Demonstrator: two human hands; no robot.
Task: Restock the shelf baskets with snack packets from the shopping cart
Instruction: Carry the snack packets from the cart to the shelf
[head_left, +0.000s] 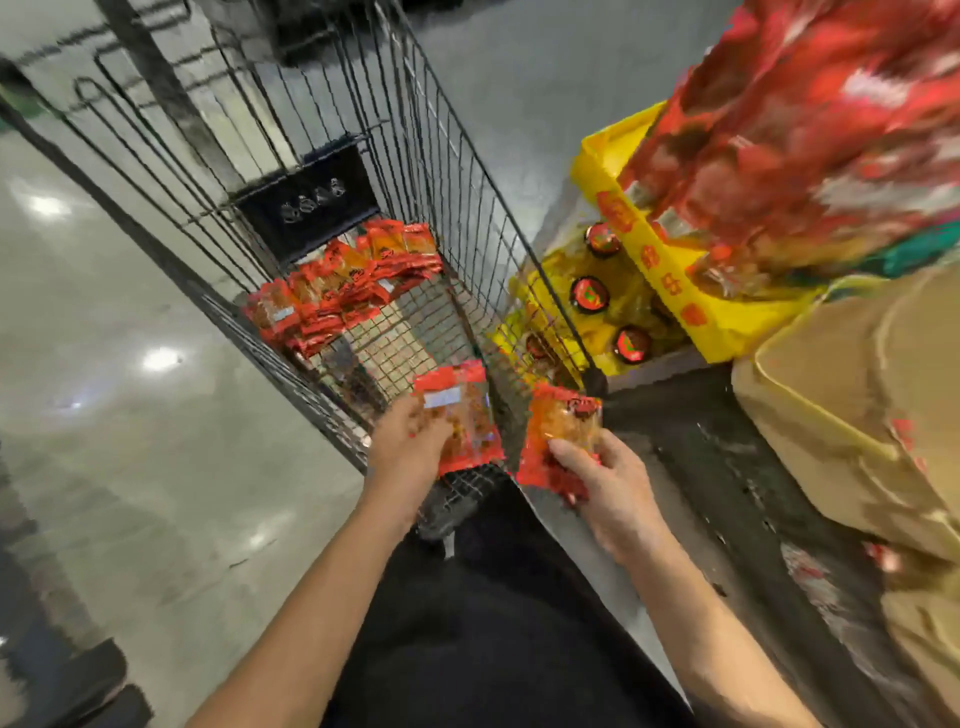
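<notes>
Now L hand (410, 441) & R hand (602, 483) each grip a packet (at cart (467, 171) near rim), aisle floor (130, 312) open left

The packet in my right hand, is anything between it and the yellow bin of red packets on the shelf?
Nothing visible. The right hand holds its packet outside the cart, past its right wall, with open space up to the yellow bin.

Shopping cart (322, 218) ahead of us, snack packets (343, 291) heaped in it, shelf basket (670, 291) to its right, one packet in each of our hands nearest us.
</notes>
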